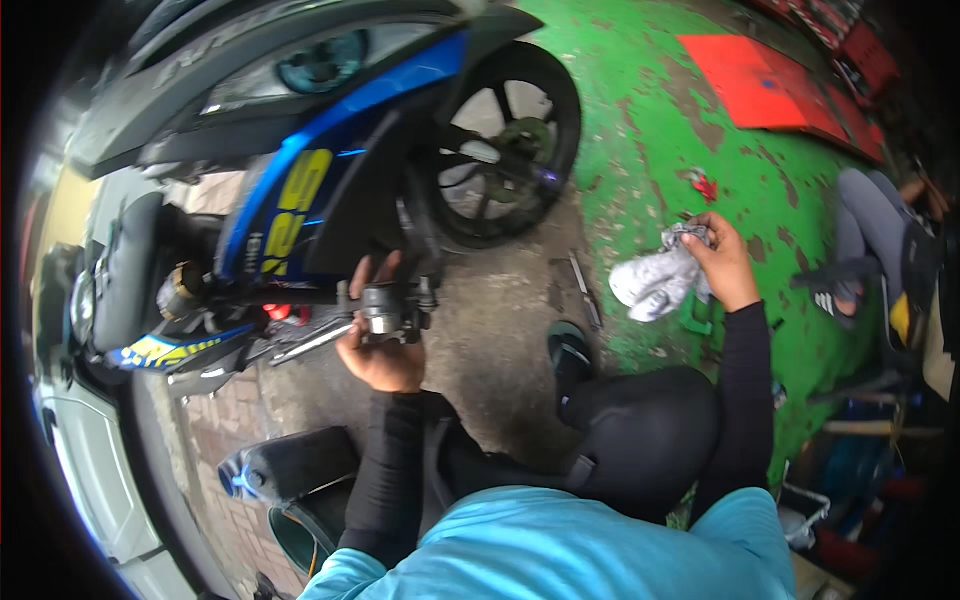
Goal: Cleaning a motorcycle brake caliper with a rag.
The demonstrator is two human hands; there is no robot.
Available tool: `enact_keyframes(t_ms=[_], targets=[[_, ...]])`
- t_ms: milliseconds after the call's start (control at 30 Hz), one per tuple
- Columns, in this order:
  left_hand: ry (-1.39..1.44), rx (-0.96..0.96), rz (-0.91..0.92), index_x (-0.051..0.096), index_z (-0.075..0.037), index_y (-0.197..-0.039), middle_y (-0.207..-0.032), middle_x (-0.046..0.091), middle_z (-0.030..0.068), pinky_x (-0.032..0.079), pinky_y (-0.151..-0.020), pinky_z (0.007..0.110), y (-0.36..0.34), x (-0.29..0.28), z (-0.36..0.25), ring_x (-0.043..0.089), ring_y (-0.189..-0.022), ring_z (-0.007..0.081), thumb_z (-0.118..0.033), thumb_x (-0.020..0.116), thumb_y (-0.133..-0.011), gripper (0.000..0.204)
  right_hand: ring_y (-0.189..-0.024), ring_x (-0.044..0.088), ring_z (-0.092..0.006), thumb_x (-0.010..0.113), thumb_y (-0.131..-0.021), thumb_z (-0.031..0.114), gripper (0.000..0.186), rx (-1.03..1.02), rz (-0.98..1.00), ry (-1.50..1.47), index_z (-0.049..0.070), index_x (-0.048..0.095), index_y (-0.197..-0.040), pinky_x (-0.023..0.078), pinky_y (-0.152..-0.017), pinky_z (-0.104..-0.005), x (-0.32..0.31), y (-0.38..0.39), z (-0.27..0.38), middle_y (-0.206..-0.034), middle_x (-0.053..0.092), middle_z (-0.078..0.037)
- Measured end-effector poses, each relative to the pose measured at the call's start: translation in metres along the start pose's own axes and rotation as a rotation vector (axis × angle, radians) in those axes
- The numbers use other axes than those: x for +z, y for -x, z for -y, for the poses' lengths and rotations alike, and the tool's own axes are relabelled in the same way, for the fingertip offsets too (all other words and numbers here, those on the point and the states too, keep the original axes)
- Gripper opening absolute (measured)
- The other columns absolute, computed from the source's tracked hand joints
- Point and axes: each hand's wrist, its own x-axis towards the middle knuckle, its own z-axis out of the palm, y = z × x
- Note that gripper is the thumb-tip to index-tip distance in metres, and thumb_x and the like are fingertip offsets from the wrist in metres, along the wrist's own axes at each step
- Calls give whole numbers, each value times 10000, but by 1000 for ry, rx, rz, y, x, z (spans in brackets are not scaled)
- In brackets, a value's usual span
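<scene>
My left hand, coming up from below, has its fingers around a dark-and-silver round metal part with small side brackets. A dark bar seems to run left from that part, but I cannot tell whether they are joined. Off to the right, over the green floor, my right hand pinches a white and grey rag that hangs down loosely. Just beyond the left hand stands a blue and black motorcycle with its wheel on the far side.
Long metal tools lie on the concrete by my foot. A black jug stands at lower left. A red panel lies on the green floor at far right. Another person's leg shows at the right, beside clutter. A white car stands at left.
</scene>
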Motion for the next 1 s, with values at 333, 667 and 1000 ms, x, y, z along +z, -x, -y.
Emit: enact_keyframes(t_ms=[333,667,1000], targets=[[-435,-88,212,429,-58,-1429,-1339,494,153,481,-997,395,46,7,56,570,-1151,268,-711,556,-890,856,-767,612,-173,645,-957,197,246,700,-719,-415,43,575,-1134,504,-580,-313,-3,156,-185,-1012,630,-66],[-850,304,481,396,-33,-1390,-1353,349,171,365,-1091,412,47,13,88,426,-1260,305,-9,606,-640,779,-1287,432,-298,666,-929,445,592,905,-899,-723,94,505,-1378,395,-1024,-560,-19,200,-251,-1427,445,-140],[-1253,195,658,398,-48,-1380,-1366,358,185,539,-955,427,19,-20,96,516,-1224,363,22,724,-652,801,-1250,478,-339,726,-890,361,868,922,-793,-303,48,225,-1527,434,-944,-481,19,159,-190,-1470,417,-194]])
